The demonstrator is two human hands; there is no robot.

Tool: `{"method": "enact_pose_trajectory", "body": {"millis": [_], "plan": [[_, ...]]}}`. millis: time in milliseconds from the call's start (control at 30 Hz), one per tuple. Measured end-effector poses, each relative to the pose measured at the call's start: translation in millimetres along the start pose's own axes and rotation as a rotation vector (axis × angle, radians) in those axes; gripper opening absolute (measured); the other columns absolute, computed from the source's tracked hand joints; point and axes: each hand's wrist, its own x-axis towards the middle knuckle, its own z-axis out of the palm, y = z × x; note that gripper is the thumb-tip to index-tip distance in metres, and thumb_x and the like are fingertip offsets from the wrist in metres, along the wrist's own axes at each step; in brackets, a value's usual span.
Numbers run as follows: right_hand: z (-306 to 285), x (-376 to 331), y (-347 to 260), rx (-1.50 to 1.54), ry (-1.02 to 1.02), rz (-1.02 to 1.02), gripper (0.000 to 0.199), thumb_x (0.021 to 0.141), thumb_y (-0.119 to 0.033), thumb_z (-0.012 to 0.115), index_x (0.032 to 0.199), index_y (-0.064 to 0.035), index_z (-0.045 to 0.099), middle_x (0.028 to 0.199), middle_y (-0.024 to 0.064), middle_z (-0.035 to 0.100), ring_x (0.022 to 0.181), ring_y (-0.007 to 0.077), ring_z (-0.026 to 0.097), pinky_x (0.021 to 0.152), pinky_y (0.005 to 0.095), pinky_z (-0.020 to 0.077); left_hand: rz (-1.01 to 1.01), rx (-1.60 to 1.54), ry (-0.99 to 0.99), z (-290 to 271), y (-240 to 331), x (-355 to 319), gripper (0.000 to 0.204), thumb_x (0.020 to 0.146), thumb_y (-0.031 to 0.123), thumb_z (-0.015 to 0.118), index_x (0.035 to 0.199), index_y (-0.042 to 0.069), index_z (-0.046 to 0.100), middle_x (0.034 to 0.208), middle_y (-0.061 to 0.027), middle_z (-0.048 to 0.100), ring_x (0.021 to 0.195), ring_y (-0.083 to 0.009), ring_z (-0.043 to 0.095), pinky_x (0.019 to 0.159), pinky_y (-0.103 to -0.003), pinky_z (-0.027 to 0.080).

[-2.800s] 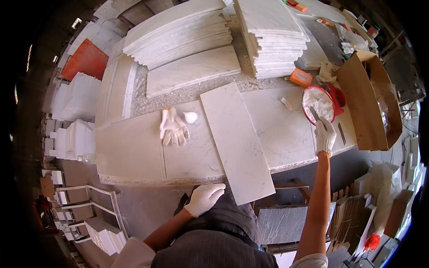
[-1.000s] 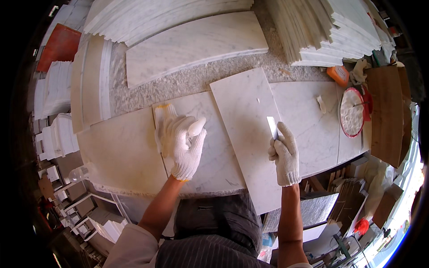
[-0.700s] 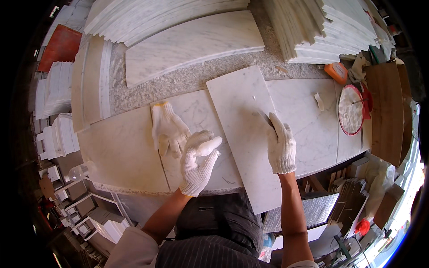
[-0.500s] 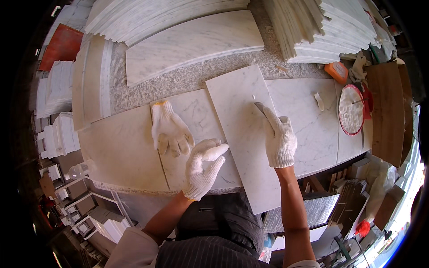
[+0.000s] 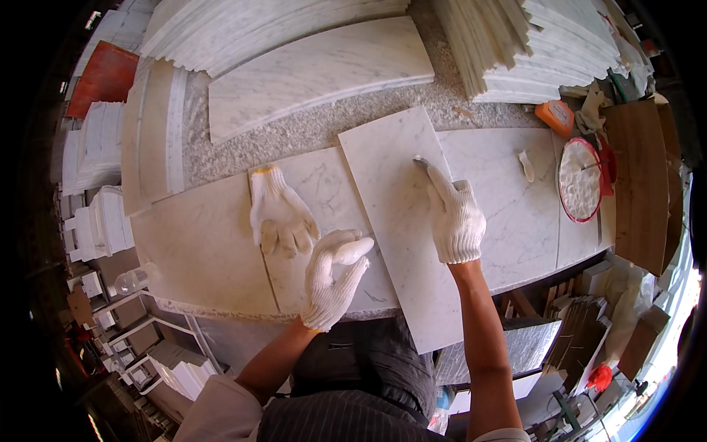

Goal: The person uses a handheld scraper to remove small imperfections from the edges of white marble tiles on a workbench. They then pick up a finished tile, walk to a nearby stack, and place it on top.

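My right hand, in a white knitted glove, grips a small putty knife with a short grey metal blade. The blade tip rests at a small white dab on a pale, grey-veined marble slab. This slab lies at a slant over other slabs and juts past the front edge. To its left, my gloved left hand hovers near the slab's edge, fingers curled and thumb apart, with nothing visible in it. A loose white glove with a yellow cuff lies just beyond that hand.
At the right stand a red-rimmed tub of white paste and an orange container. A white scrap lies nearby. Stacked marble slabs rise at the back, with a single slab lying before them. A cardboard box borders the right.
My right hand has moved slightly away from me and to the left, bringing the putty knife's tip onto the white dab. My left hand has barely moved.
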Motion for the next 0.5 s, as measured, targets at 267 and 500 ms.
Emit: {"method": "enact_pose_trajectory", "body": {"millis": [267, 500], "plan": [[0.5, 4.4, 0.3, -0.105, -0.003, -0.067, 0.033, 0.091, -0.021, 0.061, 0.123, -0.0277, 0.065, 0.078, 0.0087, 0.054, 0.061, 0.0283, 0.058, 0.054, 0.0397, 0.0480, 0.087, 0.026, 0.003, -2.3, 6.5, 6.4, 0.035, 0.080, -0.005, 0.071, 0.113, -0.002, 0.060, 0.118, -0.0149, 0.062, 0.105, -0.0256, 0.060, 0.092, -0.035, 0.048], [-5.5, -7.6, 6.2, -0.143, 0.004, -0.076, 0.037, 0.088, -0.015, 0.061, 0.123, -0.0276, 0.064, 0.079, 0.0087, 0.054, 0.060, 0.0283, 0.058, 0.053, 0.0405, 0.0480, -0.078, -0.200, 0.008, -6.4, 13.3, 10.5, 0.035, 0.084, -0.007, 0.068, 0.117, -0.003, 0.056, 0.119, -0.0134, 0.059, 0.103, -0.0185, 0.060, 0.087, -0.029, 0.051]]}}
